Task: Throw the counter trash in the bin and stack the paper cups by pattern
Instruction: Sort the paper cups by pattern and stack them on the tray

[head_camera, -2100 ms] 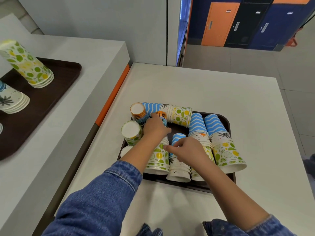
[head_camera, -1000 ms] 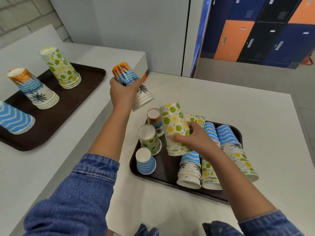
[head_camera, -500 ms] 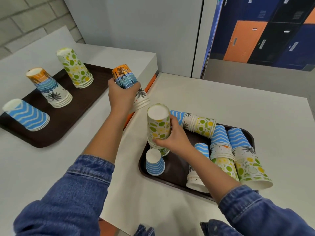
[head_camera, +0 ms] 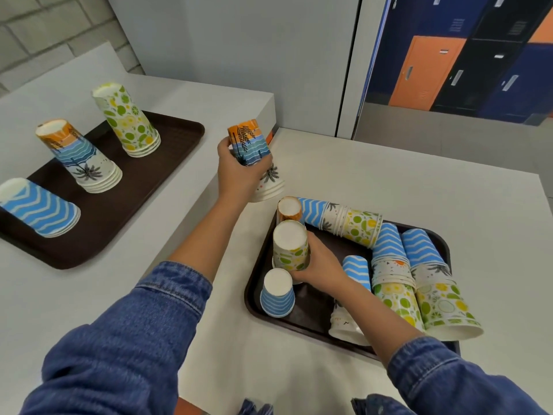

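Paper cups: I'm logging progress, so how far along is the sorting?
Done: three single-pattern stacks stand on the left tray. In hand: the left hand holds a sunset stack, and the right hand grips a citrus stack over the right tray. To do: mixed stacks lying there and a blue striped cup. No bin or trash shows.

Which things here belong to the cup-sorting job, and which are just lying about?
Job: sunset cups in left grip; fruit cups in right grip; mixed cups on near tray; sorted stacks on far tray.
Lying about: lockers; brick wall.
No bin or trash in view.
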`<state>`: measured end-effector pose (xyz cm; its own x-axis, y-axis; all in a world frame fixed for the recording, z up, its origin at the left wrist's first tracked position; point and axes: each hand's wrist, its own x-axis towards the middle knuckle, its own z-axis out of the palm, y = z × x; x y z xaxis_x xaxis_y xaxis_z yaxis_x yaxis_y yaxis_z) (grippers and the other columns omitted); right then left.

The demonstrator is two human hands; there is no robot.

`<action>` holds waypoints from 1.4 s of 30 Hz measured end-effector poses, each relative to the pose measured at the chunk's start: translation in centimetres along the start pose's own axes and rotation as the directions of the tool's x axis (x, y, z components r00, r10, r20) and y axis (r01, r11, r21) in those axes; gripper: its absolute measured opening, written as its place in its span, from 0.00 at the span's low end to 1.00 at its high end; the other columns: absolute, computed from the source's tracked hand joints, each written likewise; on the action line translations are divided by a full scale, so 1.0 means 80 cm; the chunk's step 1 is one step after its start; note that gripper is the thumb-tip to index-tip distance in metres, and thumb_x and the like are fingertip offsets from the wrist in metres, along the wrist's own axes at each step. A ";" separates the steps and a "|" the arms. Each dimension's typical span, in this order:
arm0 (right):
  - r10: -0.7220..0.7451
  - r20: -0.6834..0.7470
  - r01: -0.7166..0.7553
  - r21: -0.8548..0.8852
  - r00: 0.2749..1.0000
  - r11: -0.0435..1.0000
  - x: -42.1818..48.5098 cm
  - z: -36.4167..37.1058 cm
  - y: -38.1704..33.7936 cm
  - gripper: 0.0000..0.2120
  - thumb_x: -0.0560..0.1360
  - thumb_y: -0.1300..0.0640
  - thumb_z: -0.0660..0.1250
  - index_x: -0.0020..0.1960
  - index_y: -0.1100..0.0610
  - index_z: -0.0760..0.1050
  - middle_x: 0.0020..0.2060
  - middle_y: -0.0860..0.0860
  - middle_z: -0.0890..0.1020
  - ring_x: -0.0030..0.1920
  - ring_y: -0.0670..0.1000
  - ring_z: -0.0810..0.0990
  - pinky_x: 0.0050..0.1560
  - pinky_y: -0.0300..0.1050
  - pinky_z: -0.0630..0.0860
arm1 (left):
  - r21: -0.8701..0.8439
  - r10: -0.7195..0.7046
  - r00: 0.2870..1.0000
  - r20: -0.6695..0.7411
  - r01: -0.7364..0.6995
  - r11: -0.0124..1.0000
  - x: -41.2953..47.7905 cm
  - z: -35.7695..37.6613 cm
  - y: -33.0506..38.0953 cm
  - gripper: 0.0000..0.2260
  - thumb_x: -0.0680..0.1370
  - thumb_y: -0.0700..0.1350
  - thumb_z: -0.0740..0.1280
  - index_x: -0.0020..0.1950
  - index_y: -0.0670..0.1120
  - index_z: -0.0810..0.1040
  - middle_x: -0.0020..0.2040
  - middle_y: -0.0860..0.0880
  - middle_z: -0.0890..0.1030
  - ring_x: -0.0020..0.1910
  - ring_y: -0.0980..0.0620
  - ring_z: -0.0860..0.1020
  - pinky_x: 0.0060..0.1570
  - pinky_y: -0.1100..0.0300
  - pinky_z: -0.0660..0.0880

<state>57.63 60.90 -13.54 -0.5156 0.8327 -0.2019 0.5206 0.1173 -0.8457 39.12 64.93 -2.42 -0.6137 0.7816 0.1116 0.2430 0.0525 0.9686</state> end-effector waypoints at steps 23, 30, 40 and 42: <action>0.128 0.057 -0.110 -0.250 0.990 0.962 0.004 -0.054 0.010 0.41 0.71 0.65 0.67 0.78 0.55 0.52 0.75 0.51 0.64 0.70 0.53 0.70 0.62 0.40 0.69 | 0.226 -0.069 0.837 0.543 -0.067 0.972 -0.017 0.033 -0.101 0.36 0.65 0.40 0.79 0.69 0.46 0.67 0.62 0.53 0.73 0.59 0.57 0.72 0.48 0.76 0.67; 0.085 -0.207 -0.132 -0.221 0.975 0.966 0.005 -0.092 0.002 0.24 0.73 0.67 0.61 0.69 0.57 0.71 0.64 0.55 0.76 0.63 0.52 0.75 0.64 0.45 0.72 | 0.238 -0.075 0.810 0.582 -0.081 0.968 -0.025 0.035 -0.115 0.32 0.68 0.41 0.78 0.69 0.48 0.68 0.60 0.55 0.73 0.58 0.58 0.72 0.51 0.71 0.68; 0.088 -0.149 -0.173 -0.841 0.985 0.513 0.059 -0.133 0.010 0.33 0.71 0.46 0.72 0.68 0.61 0.65 0.63 0.58 0.72 0.63 0.57 0.71 0.62 0.48 0.67 | 0.243 -0.055 0.814 0.578 -0.107 0.964 -0.033 0.029 -0.116 0.31 0.67 0.43 0.78 0.65 0.52 0.67 0.60 0.56 0.73 0.59 0.58 0.72 0.50 0.77 0.66; 0.152 -0.108 -0.162 -0.895 0.982 0.415 0.068 -0.130 0.017 0.36 0.68 0.43 0.73 0.67 0.62 0.65 0.62 0.57 0.72 0.62 0.56 0.71 0.63 0.48 0.67 | 0.251 -0.060 0.813 0.579 -0.108 0.962 -0.035 0.028 -0.117 0.33 0.67 0.43 0.78 0.66 0.53 0.65 0.60 0.57 0.72 0.60 0.58 0.72 0.50 0.76 0.66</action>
<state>62.62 71.23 -10.61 -0.3541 0.8942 -0.2739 0.9091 0.3978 0.1236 40.27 63.63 -12.27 -0.0785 0.9923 -0.0957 0.4885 0.1220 0.8640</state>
